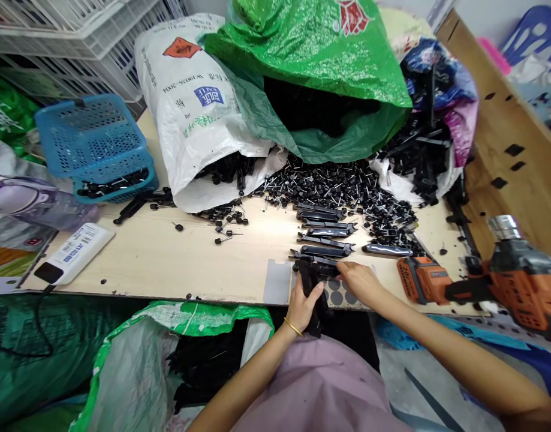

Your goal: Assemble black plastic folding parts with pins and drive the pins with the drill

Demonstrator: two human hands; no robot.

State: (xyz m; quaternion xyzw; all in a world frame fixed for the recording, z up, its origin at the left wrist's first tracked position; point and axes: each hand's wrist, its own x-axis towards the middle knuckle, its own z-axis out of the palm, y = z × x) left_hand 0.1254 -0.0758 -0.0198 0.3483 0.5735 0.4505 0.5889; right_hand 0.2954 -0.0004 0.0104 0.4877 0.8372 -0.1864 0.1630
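At the near edge of the wooden table (176,258), my left hand (302,306) wraps its fingers round a long black plastic part (312,300) that hangs over the edge. My right hand (360,282) rests right beside it, fingers curled on the top end of the same part. Just beyond lies a row of several similar black parts (327,231). Behind them spreads a heap of small black pins with round heads (342,186).
An orange cordless drill (513,282) lies at the right. A green sack (320,66) and a white sack (198,108) spill black pieces at the back. A blue basket (95,144) and a white power strip (75,252) sit at the left. An open bag (176,360) stands below the table.
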